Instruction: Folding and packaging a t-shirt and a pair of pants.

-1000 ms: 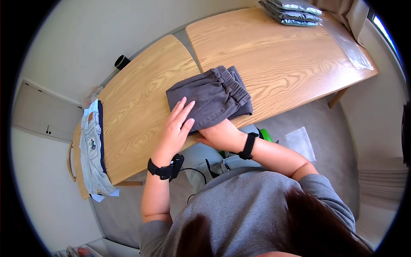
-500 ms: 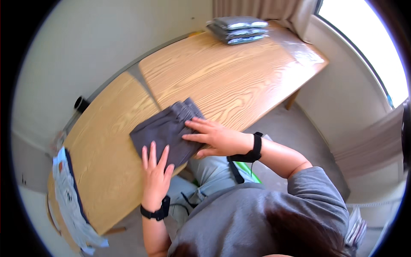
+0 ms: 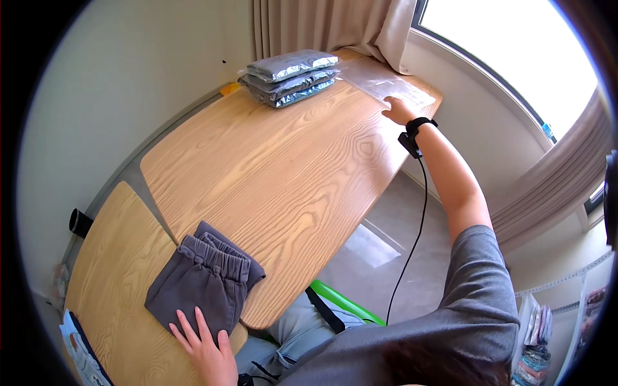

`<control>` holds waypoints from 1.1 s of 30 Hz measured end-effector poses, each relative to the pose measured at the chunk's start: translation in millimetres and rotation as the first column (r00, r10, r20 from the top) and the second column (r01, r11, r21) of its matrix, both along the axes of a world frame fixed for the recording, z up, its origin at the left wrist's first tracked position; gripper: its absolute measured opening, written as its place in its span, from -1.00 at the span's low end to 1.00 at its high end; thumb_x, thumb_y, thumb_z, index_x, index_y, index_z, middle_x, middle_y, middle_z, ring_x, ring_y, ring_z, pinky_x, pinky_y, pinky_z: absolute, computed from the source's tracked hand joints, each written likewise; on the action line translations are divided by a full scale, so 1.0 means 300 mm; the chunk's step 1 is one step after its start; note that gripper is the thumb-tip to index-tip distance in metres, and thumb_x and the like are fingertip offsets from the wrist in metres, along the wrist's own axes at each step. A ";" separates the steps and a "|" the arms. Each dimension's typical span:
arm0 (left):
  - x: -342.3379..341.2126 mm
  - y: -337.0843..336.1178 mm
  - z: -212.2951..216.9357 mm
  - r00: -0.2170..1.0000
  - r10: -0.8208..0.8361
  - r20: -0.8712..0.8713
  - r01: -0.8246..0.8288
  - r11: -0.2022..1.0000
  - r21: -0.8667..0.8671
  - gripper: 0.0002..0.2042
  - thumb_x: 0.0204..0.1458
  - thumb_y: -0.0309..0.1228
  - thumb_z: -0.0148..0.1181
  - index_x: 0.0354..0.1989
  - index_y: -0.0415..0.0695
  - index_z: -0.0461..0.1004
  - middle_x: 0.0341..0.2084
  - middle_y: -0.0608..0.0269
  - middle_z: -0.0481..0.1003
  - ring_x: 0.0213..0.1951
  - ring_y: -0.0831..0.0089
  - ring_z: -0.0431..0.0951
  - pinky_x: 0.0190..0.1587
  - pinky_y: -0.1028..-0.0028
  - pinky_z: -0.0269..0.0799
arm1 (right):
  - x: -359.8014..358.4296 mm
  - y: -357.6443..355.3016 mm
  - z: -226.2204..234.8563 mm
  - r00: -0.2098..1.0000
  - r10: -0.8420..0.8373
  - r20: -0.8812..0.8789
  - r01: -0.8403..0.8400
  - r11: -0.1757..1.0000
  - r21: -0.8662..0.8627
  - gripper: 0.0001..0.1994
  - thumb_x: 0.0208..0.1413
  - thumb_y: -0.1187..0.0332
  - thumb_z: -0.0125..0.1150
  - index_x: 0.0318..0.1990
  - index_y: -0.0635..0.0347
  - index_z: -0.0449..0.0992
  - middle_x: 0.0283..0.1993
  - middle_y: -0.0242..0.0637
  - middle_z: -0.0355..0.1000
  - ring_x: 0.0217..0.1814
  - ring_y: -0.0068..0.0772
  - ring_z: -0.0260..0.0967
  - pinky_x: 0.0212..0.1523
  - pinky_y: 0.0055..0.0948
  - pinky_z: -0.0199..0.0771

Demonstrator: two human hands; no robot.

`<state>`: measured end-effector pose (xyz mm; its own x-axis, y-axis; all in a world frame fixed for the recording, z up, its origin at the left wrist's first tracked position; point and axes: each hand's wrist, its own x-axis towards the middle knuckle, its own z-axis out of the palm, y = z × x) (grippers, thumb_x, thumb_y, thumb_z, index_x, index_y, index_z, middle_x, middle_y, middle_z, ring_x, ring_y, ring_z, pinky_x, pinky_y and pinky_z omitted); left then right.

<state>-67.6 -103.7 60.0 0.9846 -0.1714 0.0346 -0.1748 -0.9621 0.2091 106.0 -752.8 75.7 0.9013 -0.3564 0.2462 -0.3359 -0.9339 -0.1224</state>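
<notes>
Black cylinder [image 3: 80, 223] and light-blue garment [image 3: 80, 350] left of left hand [image 3: 214, 360], spread on folded grey trousers [image 3: 196, 286]. Left of right hand [image 3: 400, 111]: stacked clear bags [image 3: 304, 95], grey garments [image 3: 283, 64] inside. Right hand at clear plastic [image 3: 373, 77]; grip cannot tell.

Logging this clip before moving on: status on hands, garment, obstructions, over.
Left hand spread on folded grey garment. Right hand at clear plastic, contact unclear. Bagged stack left of that hand, not in the way.
</notes>
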 end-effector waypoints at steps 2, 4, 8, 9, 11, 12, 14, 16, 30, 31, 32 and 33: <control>0.018 -0.026 0.048 0.980 -0.094 0.174 0.062 0.982 0.179 -0.55 0.11 -0.21 -0.03 0.15 -0.12 0.25 0.15 -0.20 0.16 0.15 -0.21 0.12 0.16 0.00 0.07 | 0.024 -0.103 -0.019 0.985 -0.171 -0.033 0.172 0.984 0.039 -0.49 0.03 0.26 0.10 0.12 0.32 0.25 0.03 0.12 0.34 0.12 0.07 0.26 0.11 -0.17 0.28; 0.017 -0.015 0.034 0.999 -0.039 -0.036 0.042 0.996 0.078 -0.44 0.09 -0.20 -0.03 0.29 -0.02 0.07 0.28 -0.17 -0.11 0.24 -0.35 -0.16 0.26 -0.08 -0.18 | 0.055 -0.162 -0.046 0.963 -0.263 -0.061 0.267 0.961 0.068 -0.49 0.07 0.21 0.06 0.15 0.28 0.23 0.06 0.10 0.33 0.13 0.05 0.26 0.14 -0.19 0.25; 0.035 -0.002 -0.004 0.998 -0.065 0.011 0.063 0.988 0.140 -0.44 0.09 -0.11 -0.04 0.26 -0.02 0.13 0.25 -0.20 -0.02 0.22 -0.34 -0.08 0.23 -0.12 -0.12 | 0.067 -0.316 -0.130 0.900 -0.380 -0.213 0.360 0.924 -0.130 -0.54 0.01 0.30 0.15 0.09 0.23 0.30 0.05 0.00 0.36 0.12 -0.02 0.29 0.10 -0.19 0.30; 0.040 -0.002 -0.010 0.998 -0.060 0.006 0.058 0.988 0.140 -0.44 0.09 -0.11 -0.04 0.26 -0.02 0.13 0.25 -0.20 -0.02 0.22 -0.34 -0.08 0.23 -0.12 -0.12 | 0.072 -0.343 -0.156 0.903 -0.385 -0.190 0.365 0.922 -0.132 -0.57 -0.02 0.32 0.16 0.05 0.18 0.35 0.04 -0.04 0.37 0.11 -0.05 0.30 0.08 -0.20 0.32; 0.042 -0.006 -0.015 0.998 -0.054 0.018 0.051 0.989 0.140 -0.43 0.09 -0.07 -0.06 0.26 -0.02 0.13 0.24 -0.20 -0.01 0.22 -0.34 -0.07 0.22 -0.12 -0.11 | 0.055 -0.386 -0.185 0.915 -0.387 -0.113 0.370 0.918 -0.144 -0.76 -0.03 0.35 0.12 -0.15 0.05 0.51 -0.06 -0.13 0.44 0.04 -0.10 0.36 0.01 -0.24 0.37; 0.038 -0.008 -0.014 0.999 -0.042 0.006 0.040 0.988 0.147 -0.43 0.09 -0.07 -0.06 0.26 -0.02 0.13 0.24 -0.20 -0.01 0.22 -0.34 -0.07 0.22 -0.12 -0.11 | 0.074 -0.354 -0.188 0.919 -0.374 -0.126 0.357 0.924 -0.141 -0.76 -0.03 0.35 0.12 -0.15 0.05 0.51 -0.06 -0.13 0.44 0.04 -0.10 0.36 0.01 -0.24 0.37; 0.034 -0.016 -0.004 0.999 -0.016 0.029 0.011 0.986 0.166 -0.43 0.09 -0.06 -0.06 0.26 -0.01 0.14 0.25 -0.19 0.00 0.22 -0.34 -0.07 0.21 -0.13 -0.09 | 0.098 -0.260 -0.147 0.908 -0.404 -0.111 0.398 0.914 -0.077 -0.75 0.06 0.37 -0.08 -0.23 0.15 0.55 -0.09 -0.09 0.46 -0.01 -0.06 0.40 -0.05 -0.19 0.41; 0.037 -0.017 -0.003 0.999 -0.020 0.028 0.016 0.988 0.154 -0.43 0.09 -0.06 -0.06 0.26 -0.01 0.14 0.25 -0.19 -0.01 0.22 -0.35 -0.07 0.21 -0.13 -0.09 | 0.094 -0.238 -0.126 0.901 -0.432 -0.045 0.427 0.900 -0.091 -0.77 0.03 0.38 -0.05 -0.26 0.13 0.56 -0.13 -0.11 0.48 -0.05 -0.08 0.42 -0.09 -0.20 0.44; 0.027 -0.027 0.018 1.000 -0.007 -0.002 0.007 0.998 0.069 -0.45 0.10 -0.16 -0.03 0.27 0.00 0.11 0.28 -0.15 -0.07 0.25 -0.29 -0.13 0.25 -0.07 -0.16 | 0.062 -0.223 -0.095 0.841 -0.541 -0.014 0.541 0.841 -0.007 -0.74 -0.06 0.36 0.07 -0.20 0.21 0.54 -0.16 -0.07 0.48 -0.10 -0.06 0.44 -0.10 -0.24 0.45; 0.029 -0.026 0.015 1.000 -0.016 0.004 0.016 0.999 0.048 -0.46 0.10 -0.16 -0.04 0.27 0.00 0.11 0.28 -0.14 -0.07 0.25 -0.29 -0.14 0.25 -0.06 -0.16 | 0.043 -0.270 -0.084 0.853 -0.516 0.075 0.495 0.847 0.194 -0.73 -0.09 0.33 0.08 -0.23 0.24 0.54 -0.21 -0.08 0.50 -0.14 -0.09 0.46 -0.12 -0.24 0.45; 0.032 -0.025 0.012 1.000 -0.027 0.009 0.027 0.999 0.026 -0.46 0.10 -0.16 -0.04 0.28 0.00 0.11 0.28 -0.14 -0.08 0.25 -0.29 -0.15 0.25 -0.06 -0.16 | 0.018 -0.315 -0.074 0.848 -0.501 0.170 0.413 0.827 0.381 -0.71 -0.12 0.30 0.09 -0.26 0.26 0.54 -0.27 -0.10 0.52 -0.18 -0.12 0.49 -0.15 -0.25 0.46; 0.022 -0.019 0.013 1.000 -0.015 0.004 0.015 0.999 0.030 -0.46 0.10 -0.16 -0.04 0.28 0.00 0.11 0.28 -0.14 -0.08 0.25 -0.29 -0.15 0.25 -0.06 -0.16 | 0.034 -0.274 -0.083 0.789 -0.540 0.293 0.234 0.704 0.670 -0.69 -0.18 0.24 0.13 -0.33 0.30 0.52 -0.40 -0.13 0.50 -0.36 -0.18 0.47 -0.26 -0.29 0.46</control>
<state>-61.2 -109.3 63.9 0.9818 -0.1868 0.0336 -0.1898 -0.9652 0.1797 116.2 -834.9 50.9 0.4879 -0.8513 0.1929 -0.4136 -0.4200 -0.8078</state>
